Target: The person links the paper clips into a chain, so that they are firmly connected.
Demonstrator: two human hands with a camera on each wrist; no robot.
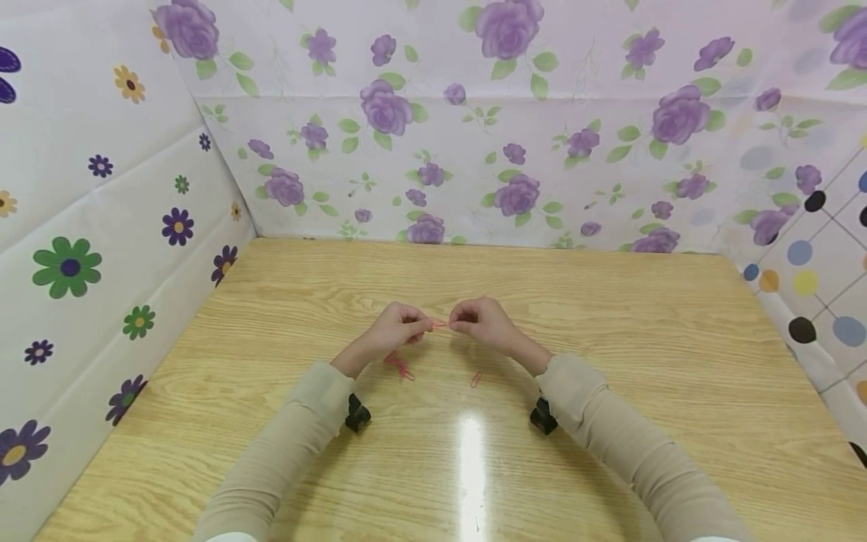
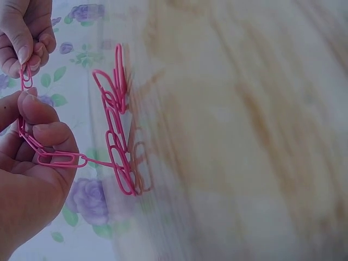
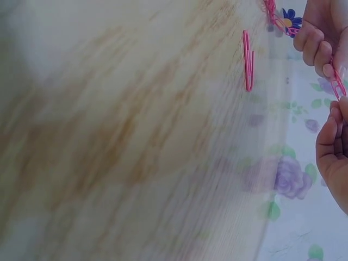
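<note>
My left hand (image 1: pixel 401 327) pinches a chain of linked pink paper clips (image 2: pixel 117 136) between thumb and forefinger. Part of the chain crosses the palm, and its tail lies bunched on the table below that hand. Facing it, my right hand (image 1: pixel 485 324) pinches the far end of a pink paper clip (image 3: pixel 338 87) stretched between the two sets of fingertips. The fingers hide where this clip meets the chain. A single loose paper clip (image 1: pixel 476 379) lies on the table in front of the right hand.
The wood-grain table (image 1: pixel 609 316) reaches back to a wall hung with purple-flowered cloth (image 1: pixel 433 135). Patterned sheets also stand along the left and right sides. Black wrist cameras (image 1: pixel 357 414) hang under both beige sleeves. Light glares off the table's front middle.
</note>
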